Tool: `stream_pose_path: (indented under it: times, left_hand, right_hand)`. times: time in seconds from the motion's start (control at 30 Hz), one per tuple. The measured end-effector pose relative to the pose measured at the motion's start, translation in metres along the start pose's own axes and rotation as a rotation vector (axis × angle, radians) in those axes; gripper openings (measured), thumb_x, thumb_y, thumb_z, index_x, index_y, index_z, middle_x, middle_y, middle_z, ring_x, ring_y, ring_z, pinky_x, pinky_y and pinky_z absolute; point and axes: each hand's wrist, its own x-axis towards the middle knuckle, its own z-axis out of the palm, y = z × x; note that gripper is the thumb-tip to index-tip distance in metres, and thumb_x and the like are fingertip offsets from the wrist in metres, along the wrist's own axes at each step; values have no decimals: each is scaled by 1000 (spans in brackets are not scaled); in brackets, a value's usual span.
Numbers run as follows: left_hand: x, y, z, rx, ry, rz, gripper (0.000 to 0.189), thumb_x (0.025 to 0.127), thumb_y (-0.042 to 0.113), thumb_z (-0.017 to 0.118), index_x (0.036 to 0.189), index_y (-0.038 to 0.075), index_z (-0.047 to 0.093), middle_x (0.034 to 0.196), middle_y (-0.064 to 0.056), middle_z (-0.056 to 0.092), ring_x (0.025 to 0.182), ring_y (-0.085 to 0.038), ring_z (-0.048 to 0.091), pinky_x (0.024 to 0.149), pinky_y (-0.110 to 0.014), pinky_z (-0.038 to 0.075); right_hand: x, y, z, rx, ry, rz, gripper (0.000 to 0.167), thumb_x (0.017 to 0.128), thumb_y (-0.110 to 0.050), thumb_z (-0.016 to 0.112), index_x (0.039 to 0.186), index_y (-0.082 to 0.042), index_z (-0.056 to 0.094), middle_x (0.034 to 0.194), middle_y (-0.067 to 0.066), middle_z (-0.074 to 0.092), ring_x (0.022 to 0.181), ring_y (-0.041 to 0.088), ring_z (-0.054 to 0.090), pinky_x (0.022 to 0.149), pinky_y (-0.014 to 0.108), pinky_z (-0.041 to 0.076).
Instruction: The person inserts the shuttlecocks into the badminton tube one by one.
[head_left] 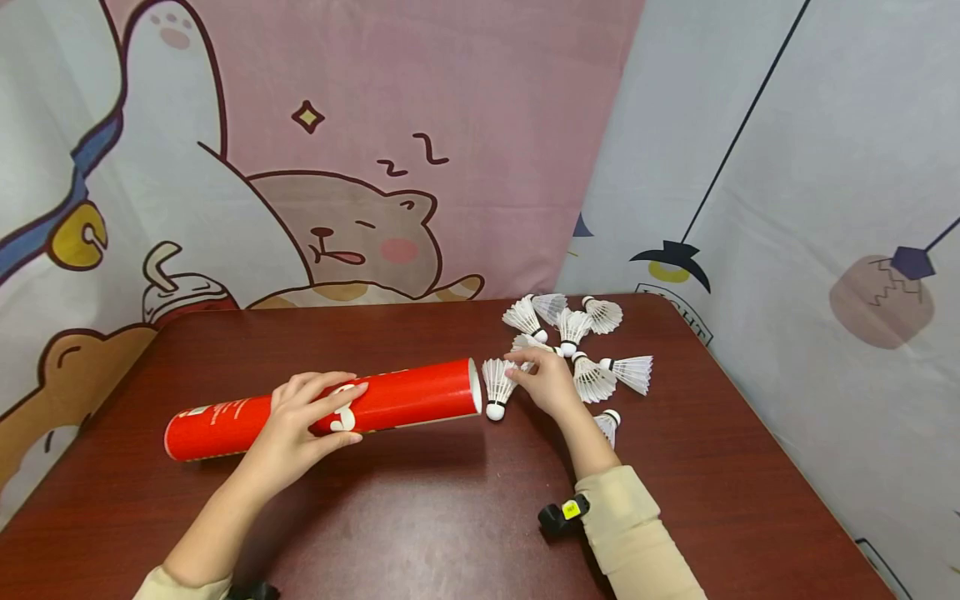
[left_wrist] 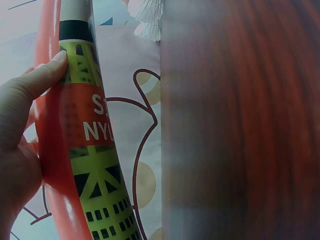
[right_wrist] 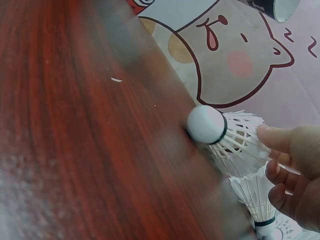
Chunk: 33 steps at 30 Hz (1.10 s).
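My left hand [head_left: 296,421] grips a long red shuttlecock tube [head_left: 423,396] round its middle, holding it tilted just over the table. The tube's uncovered end faces right, towards the shuttlecocks. In the left wrist view, the thumb lies along the tube's green and yellow printed side [left_wrist: 95,175]. My right hand [head_left: 549,385] pinches the feather skirt of a white shuttlecock [head_left: 497,382] between thumb and fingers. That shuttlecock's rounded cork [right_wrist: 206,125] points towards me, close to the tube's mouth. Another shuttlecock [right_wrist: 252,192] lies below the fingers in the right wrist view.
Several more shuttlecocks lie in a loose group behind and right of my right hand, one [head_left: 632,373] on the far right side. A lone shuttlecock [head_left: 608,423] sits beside my right forearm. The dark wooden table [head_left: 420,517] meets a cartoon-printed cloth [head_left: 480,108] at its back edge.
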Motion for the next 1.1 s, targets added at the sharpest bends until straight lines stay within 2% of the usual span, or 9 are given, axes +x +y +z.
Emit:
stream_pose_path:
  times: [0.17,0.4,0.47,0.67,1.1]
  left_hand:
    - [0,0,0,1,-7,-6,63,82,61,59,130,20,63,128,-4,56,114,-24,42,88,-50,24]
    - [0,1,-1,1,-18,-14,63,82,61,58,131,22,62,128,-5,55,115,-23,41,88,-49,24]
    - [0,0,-1,3,-20,-13,63,82,61,57,131,22,62,128,-5,55,115,-24,41,88,-50,24]
    - [0,0,-1,2,-25,-16,63,82,62,58,131,22,62,129,-4,55,115,-27,42,89,-50,23]
    - [0,1,-1,-5,-10,-5,62,81,58,60,130,20,62,128,-7,56,114,-24,42,88,-50,23]
  right_hand:
    - [-3,-1,-1,-9,-13,-5,18,80,-8,77,98,-4,75,100,10,70,74,19,59,69,33,46]
    - [-5,-6,-4,29,-35,-18,13,77,-4,79,89,-2,75,73,3,66,63,13,56,60,27,45]
    - [-7,-7,-5,52,-38,-23,12,76,-3,79,87,-1,74,71,2,65,62,12,55,59,26,44]
    - [-12,-11,-9,109,-16,-15,9,77,-3,78,84,-2,74,71,2,67,62,10,55,58,25,45]
    - [-22,-28,-24,182,119,-10,7,78,-3,77,82,0,72,71,6,68,60,12,55,56,23,43]
